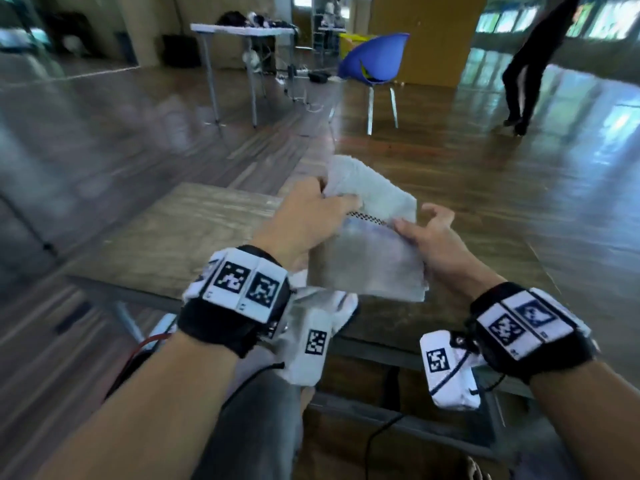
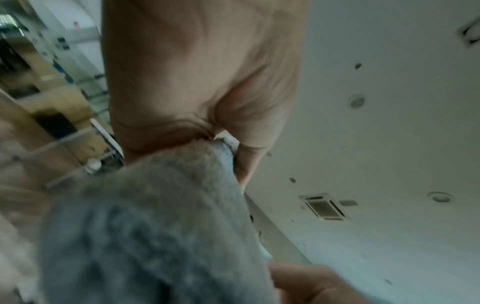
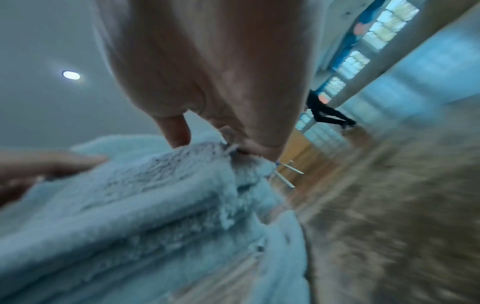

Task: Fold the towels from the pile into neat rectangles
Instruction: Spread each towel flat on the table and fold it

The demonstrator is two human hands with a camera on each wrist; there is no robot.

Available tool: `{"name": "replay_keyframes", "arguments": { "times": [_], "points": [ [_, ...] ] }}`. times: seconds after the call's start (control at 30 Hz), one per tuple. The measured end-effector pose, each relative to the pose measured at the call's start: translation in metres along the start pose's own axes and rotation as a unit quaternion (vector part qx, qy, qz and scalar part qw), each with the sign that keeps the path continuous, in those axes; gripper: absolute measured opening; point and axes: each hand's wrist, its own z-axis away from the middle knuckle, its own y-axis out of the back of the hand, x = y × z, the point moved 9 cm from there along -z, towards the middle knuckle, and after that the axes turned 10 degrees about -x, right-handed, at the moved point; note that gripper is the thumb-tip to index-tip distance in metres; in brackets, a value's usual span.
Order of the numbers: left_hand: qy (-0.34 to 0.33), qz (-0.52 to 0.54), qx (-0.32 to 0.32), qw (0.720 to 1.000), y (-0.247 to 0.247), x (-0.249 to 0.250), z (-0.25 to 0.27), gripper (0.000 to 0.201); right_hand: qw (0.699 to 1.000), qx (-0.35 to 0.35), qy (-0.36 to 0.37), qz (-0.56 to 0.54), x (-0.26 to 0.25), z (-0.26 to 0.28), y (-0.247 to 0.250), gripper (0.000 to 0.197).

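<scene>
A pale grey-blue towel point(image 1: 367, 251) hangs in the air above the wooden table point(image 1: 180, 237), partly folded, with a dark checkered band across its middle. My left hand point(image 1: 311, 209) grips its upper left part, fingers curled into the cloth. My right hand point(image 1: 419, 233) pinches the towel's right edge between thumb and fingers. In the left wrist view the left hand point(image 2: 228, 144) clamps the fluffy towel point(image 2: 155, 226). In the right wrist view the right hand point(image 3: 233, 148) pinches a folded edge of the towel point(image 3: 155, 195). The views are blurred by motion.
A blue chair point(image 1: 374, 60) stands on the wooden floor beyond the table. A white folding table point(image 1: 242, 29) with dark items is at the back. A person in dark clothes point(image 1: 526, 64) walks at the far right.
</scene>
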Motion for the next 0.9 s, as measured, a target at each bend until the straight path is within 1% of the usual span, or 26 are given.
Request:
{"name": "replay_keyframes", "arguments": {
  "times": [0.07,0.1,0.13,0.17,0.2,0.23,0.27,0.3,0.37,0.43,0.47,0.53,0.57,0.6,0.63,0.67,0.73,0.77,0.8,0.83,0.9],
  "points": [
    [-0.005,0.032,0.064,0.997,0.056,-0.006,0.031,0.021,0.995,-0.035,0.057,0.074,-0.053,0.001,-0.036,0.055],
    [0.0,0.044,0.102,0.994,0.086,-0.013,0.051,0.021,0.99,-0.06,0.081,0.101,-0.077,0.002,-0.063,0.052],
    [0.012,0.056,0.14,0.989,0.118,-0.027,0.076,0.021,0.983,-0.098,0.101,0.117,-0.098,0.003,-0.101,0.05],
    [0.02,0.071,0.152,0.986,0.13,-0.037,0.087,0.018,0.977,-0.116,0.114,0.135,-0.113,0.005,-0.117,0.049],
    [0.035,0.091,0.174,0.98,0.149,-0.054,0.105,0.013,0.968,-0.151,0.127,0.155,-0.126,0.008,-0.148,0.05],
    [0.046,0.115,0.203,0.971,0.169,-0.074,0.128,0.008,0.955,-0.195,0.125,0.186,-0.133,0.01,-0.187,0.053],
    [0.056,0.14,0.227,0.962,0.187,-0.096,0.151,0.008,0.937,-0.232,0.118,0.231,-0.136,0.014,-0.224,0.058],
    [0.068,0.162,0.248,0.953,0.201,-0.119,0.172,0.011,0.916,-0.257,0.117,0.285,-0.136,0.018,-0.258,0.061],
    [0.092,0.202,0.289,0.931,0.219,-0.166,0.214,0.017,0.869,-0.3,0.13,0.371,-0.13,0.028,-0.326,0.062],
    [0.131,0.219,0.326,0.91,0.226,-0.213,0.252,0.017,0.829,-0.347,0.119,0.422,-0.105,0.034,-0.386,0.059],
    [0.16,0.222,0.343,0.899,0.226,-0.238,0.269,0.014,0.821,-0.363,0.1,0.428,-0.087,0.034,-0.41,0.061],
    [0.231,0.232,0.376,0.867,0.22,-0.296,0.298,0.012,0.82,-0.396,0.045,0.41,-0.043,0.035,-0.451,0.077],
    [0.271,0.238,0.393,0.846,0.213,-0.325,0.312,0.022,0.816,-0.414,0.015,0.403,-0.018,0.037,-0.467,0.085],
    [0.306,0.243,0.404,0.827,0.204,-0.352,0.323,0.035,0.811,-0.426,-0.007,0.401,0.007,0.038,-0.482,0.088],
    [0.33,0.249,0.407,0.815,0.194,-0.374,0.33,0.042,0.804,-0.431,-0.025,0.408,0.03,0.04,-0.495,0.086],
    [0.35,0.254,0.4,0.808,0.182,-0.394,0.334,0.039,0.798,-0.433,-0.043,0.418,0.054,0.042,-0.504,0.08],
    [0.395,0.249,0.357,0.809,0.157,-0.428,0.335,0.018,0.78,-0.436,-0.081,0.442,0.1,0.045,-0.517,0.062],
    [0.419,0.246,0.333,0.808,0.145,-0.445,0.334,0.015,0.769,-0.434,-0.099,0.459,0.122,0.045,-0.521,0.049],
    [0.439,0.249,0.318,0.803,0.134,-0.46,0.333,0.018,0.761,-0.431,-0.111,0.472,0.142,0.044,-0.523,0.038],
    [0.452,0.254,0.309,0.797,0.125,-0.473,0.33,0.022,0.757,-0.427,-0.119,0.48,0.16,0.042,-0.524,0.034],
    [0.461,0.26,0.302,0.793,0.114,-0.495,0.32,0.022,0.748,-0.419,-0.129,0.498,0.187,0.036,-0.523,0.037]
  ]
}}
